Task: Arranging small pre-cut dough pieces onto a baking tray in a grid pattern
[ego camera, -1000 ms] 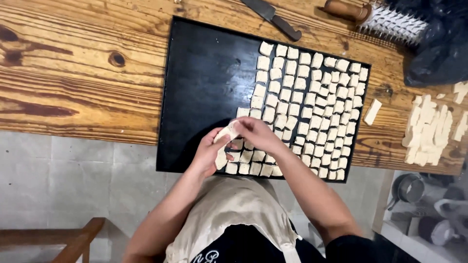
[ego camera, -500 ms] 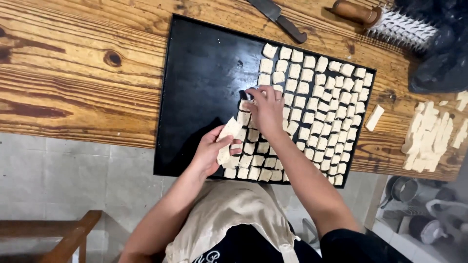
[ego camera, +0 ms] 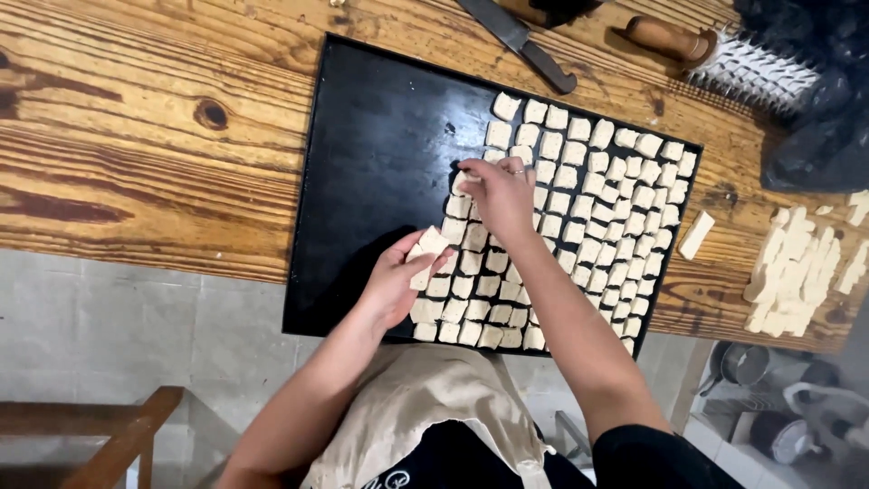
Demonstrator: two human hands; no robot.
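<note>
Just then, the right hand (ego camera: 498,195) had moved up from the lower rows to the left edge of the grid, fingertips pinched narrowly on 1 pale dough square (ego camera: 464,177) at the middle of the frame, set against the end of a row. Half a second earlier it had hovered near the same spot; 1 second earlier both hands had met low on the tray. The left hand (ego camera: 394,285) had stayed just below, fingers curled around a small stack of squares (ego camera: 427,252). Rows of cut pieces (ego camera: 588,199) filled the right half of the black baking tray (ego camera: 380,136), so another row seemed to be growing leftward. A knife (ego camera: 520,41) lay above.
</note>
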